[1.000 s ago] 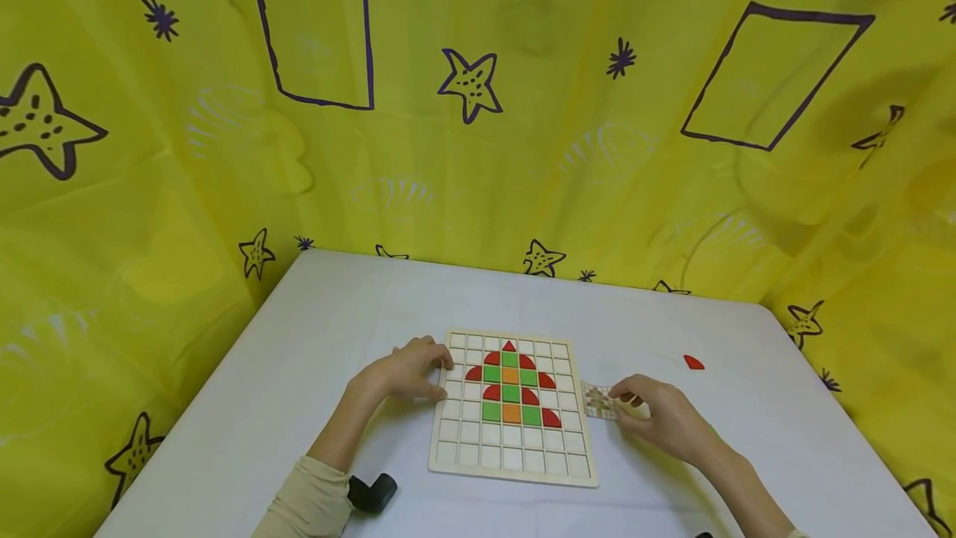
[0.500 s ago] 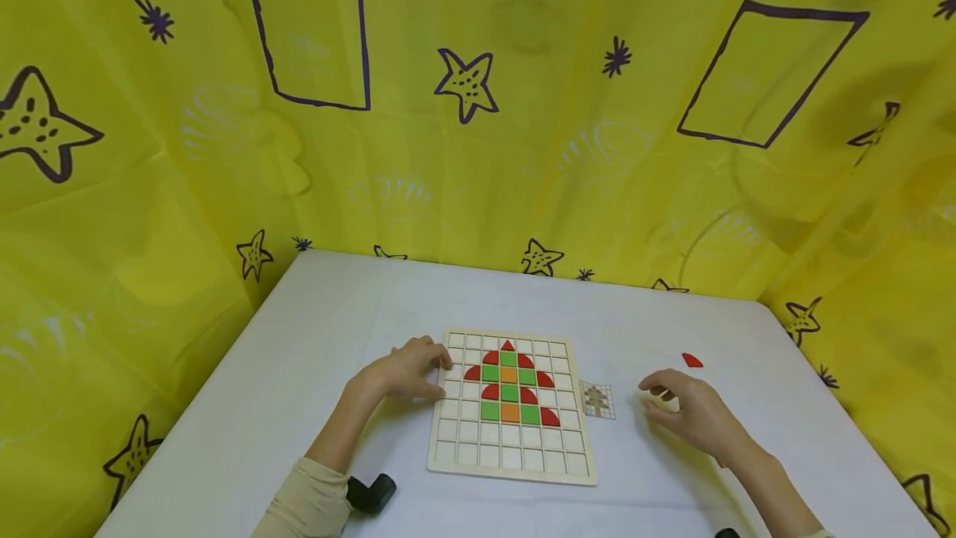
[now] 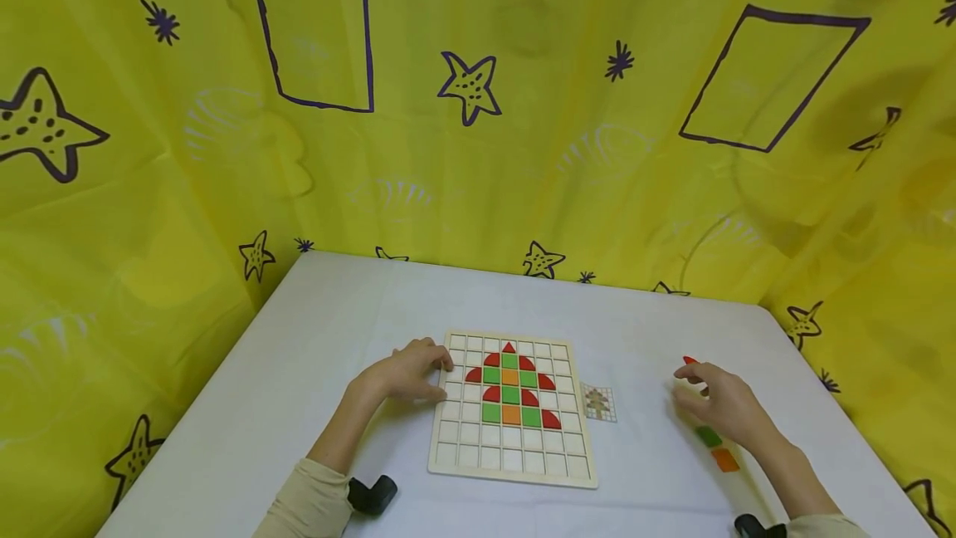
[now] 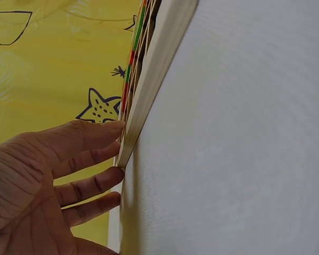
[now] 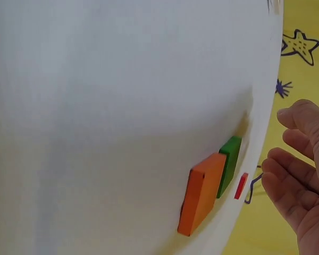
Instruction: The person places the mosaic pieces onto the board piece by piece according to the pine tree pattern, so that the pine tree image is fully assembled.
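A wooden grid board [image 3: 512, 459] lies on the table, its cells partly filled with red, green and orange tiles forming a tree shape. My left hand [image 3: 409, 368] rests at the board's left edge; in the left wrist view its fingertips touch the rim and the fingers are loosely extended. My right hand [image 3: 724, 405] hovers over the table's right side with nothing in its fingers. Just beyond its fingertips lies a red quarter-round tile [image 3: 690, 360], partly hidden. A green tile [image 3: 708, 437] and an orange square tile [image 3: 725, 461] lie below the hand.
A small pattern card [image 3: 600, 403] lies against the board's right side. The white table [image 3: 358, 297] is backed by a yellow curtain [image 3: 478, 181] with drawn stars. Black wrist mounts show at the left wrist [image 3: 372, 495] and right wrist [image 3: 758, 526].
My right hand has let go of the pattern card and moved right toward the red tile, uncovering the green and orange tiles. The left hand has stayed at the board's edge.
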`<act>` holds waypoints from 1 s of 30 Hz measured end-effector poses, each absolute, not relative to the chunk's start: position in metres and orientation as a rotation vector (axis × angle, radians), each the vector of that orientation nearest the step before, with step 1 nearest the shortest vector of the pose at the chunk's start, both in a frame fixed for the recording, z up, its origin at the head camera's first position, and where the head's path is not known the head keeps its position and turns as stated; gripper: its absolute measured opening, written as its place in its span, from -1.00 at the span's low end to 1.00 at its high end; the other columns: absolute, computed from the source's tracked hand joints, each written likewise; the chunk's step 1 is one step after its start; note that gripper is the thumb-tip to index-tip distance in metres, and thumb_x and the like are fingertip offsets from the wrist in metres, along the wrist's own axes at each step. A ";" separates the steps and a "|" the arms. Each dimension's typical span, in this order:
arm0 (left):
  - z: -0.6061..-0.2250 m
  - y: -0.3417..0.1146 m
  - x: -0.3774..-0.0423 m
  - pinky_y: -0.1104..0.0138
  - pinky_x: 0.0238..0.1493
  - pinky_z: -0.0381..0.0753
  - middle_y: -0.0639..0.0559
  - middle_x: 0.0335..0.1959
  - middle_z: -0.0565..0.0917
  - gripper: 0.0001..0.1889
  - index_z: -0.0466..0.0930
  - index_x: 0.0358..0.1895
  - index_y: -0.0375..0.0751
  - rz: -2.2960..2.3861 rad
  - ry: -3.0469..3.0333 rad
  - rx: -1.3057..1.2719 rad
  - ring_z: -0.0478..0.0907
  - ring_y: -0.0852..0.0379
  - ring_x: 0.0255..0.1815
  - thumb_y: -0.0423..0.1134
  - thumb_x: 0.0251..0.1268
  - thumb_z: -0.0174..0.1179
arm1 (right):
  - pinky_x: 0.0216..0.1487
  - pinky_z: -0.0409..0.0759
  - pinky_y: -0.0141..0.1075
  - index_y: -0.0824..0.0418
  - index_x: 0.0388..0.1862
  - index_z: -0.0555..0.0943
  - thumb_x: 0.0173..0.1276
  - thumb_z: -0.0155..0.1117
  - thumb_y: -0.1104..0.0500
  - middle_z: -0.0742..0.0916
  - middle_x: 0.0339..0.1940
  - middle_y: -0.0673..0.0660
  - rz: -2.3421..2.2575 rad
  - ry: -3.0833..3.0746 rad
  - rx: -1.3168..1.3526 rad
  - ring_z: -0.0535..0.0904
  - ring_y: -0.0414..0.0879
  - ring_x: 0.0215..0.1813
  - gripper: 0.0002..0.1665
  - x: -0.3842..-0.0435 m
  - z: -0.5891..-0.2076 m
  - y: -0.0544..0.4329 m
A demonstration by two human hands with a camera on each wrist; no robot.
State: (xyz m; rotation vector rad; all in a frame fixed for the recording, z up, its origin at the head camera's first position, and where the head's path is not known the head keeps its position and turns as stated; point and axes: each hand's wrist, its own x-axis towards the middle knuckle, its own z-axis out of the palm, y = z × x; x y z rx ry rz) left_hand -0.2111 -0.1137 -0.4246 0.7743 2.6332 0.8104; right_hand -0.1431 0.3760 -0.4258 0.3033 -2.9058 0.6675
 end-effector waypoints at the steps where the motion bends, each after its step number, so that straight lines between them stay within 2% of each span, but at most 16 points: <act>1: -0.425 -0.114 -0.211 -0.51 0.28 0.13 0.01 -0.09 0.56 -0.68 0.64 -0.05 -0.16 0.810 2.633 0.768 0.45 -0.03 0.05 -0.29 0.15 0.51 | -0.21 0.65 0.01 0.40 -0.04 0.67 0.34 0.44 0.23 0.74 -0.10 0.35 0.656 -2.911 0.295 0.69 0.18 -0.21 -0.69 -0.144 -0.427 0.378; 4: -0.425 -0.113 -0.211 -0.49 0.30 0.14 0.02 -0.08 0.56 -0.69 0.64 -0.05 -0.15 0.805 2.635 0.756 0.45 -0.02 0.05 -0.28 0.16 0.51 | -0.20 0.65 0.09 0.43 -0.02 0.65 0.36 0.41 0.21 0.72 -0.04 0.43 0.631 -2.919 0.278 0.69 0.22 -0.22 -0.67 -0.149 -0.427 0.382; 10: -0.426 -0.114 -0.211 -0.47 0.29 0.17 0.02 -0.08 0.56 -0.69 0.64 -0.05 -0.15 0.796 2.639 0.764 0.45 -0.01 0.04 -0.28 0.16 0.50 | -0.12 0.62 0.17 0.46 0.04 0.64 0.37 0.39 0.18 0.71 0.01 0.46 0.597 -2.908 0.223 0.69 0.26 -0.18 -0.60 -0.158 -0.428 0.390; 17: -0.427 -0.114 -0.212 -0.47 0.29 0.16 0.03 -0.07 0.56 -0.69 0.64 -0.04 -0.15 0.815 2.628 0.766 0.45 -0.01 0.06 -0.26 0.18 0.49 | 0.04 0.52 0.32 0.50 0.13 0.57 0.37 0.35 0.16 0.65 0.07 0.55 0.589 -2.991 0.110 0.58 0.47 0.03 -0.50 -0.169 -0.430 0.400; 21: -0.427 -0.113 -0.211 -0.49 0.28 0.14 0.00 -0.06 0.56 -0.69 0.64 -0.04 -0.17 0.825 2.614 0.772 0.45 -0.04 0.07 -0.26 0.18 0.49 | 0.05 0.52 0.32 0.57 0.16 0.51 0.37 0.34 0.19 0.65 0.04 0.56 0.578 -3.010 0.062 0.56 0.45 0.02 -0.46 -0.174 -0.435 0.405; 30: -0.426 -0.113 -0.212 -0.48 0.29 0.15 0.03 -0.07 0.56 -0.71 0.64 -0.05 -0.14 0.809 2.630 0.749 0.45 -0.01 0.06 -0.25 0.20 0.47 | -0.04 0.57 0.25 0.50 0.01 0.60 0.32 0.33 0.35 0.73 -0.16 0.42 0.496 -2.950 0.180 0.63 0.31 -0.14 -0.68 -0.183 -0.438 0.404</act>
